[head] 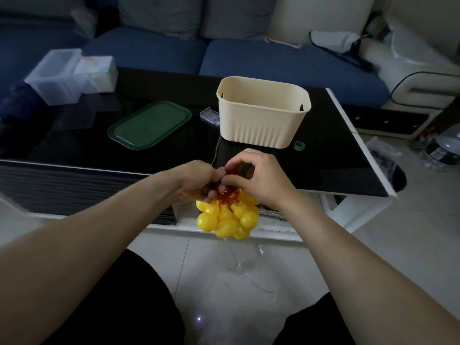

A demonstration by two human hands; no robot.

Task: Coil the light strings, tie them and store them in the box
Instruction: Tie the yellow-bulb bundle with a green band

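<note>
The left hand (196, 184) has its fingers curled round the red wires (227, 192) at the top of a bunched light string, gripping them just off the near edge of the table. The right hand (258, 174) meets it from the other side, thumb and fingers pinching the same tangle of wire close to the left fingertips. Below both hands hangs the cluster of yellow bulbs (227, 217), packed tight together in the air in front of the table's side. A thin wire (216, 150) runs up from the hands onto the black glass table (336, 155) toward a small clear battery case (210, 115). Just beside that case stands the cream ribbed box (261, 120), open at the top, with a small green tape roll (298, 145) near its right corner. A dark green lid (149, 124) lies flat to the left of the box.
</note>
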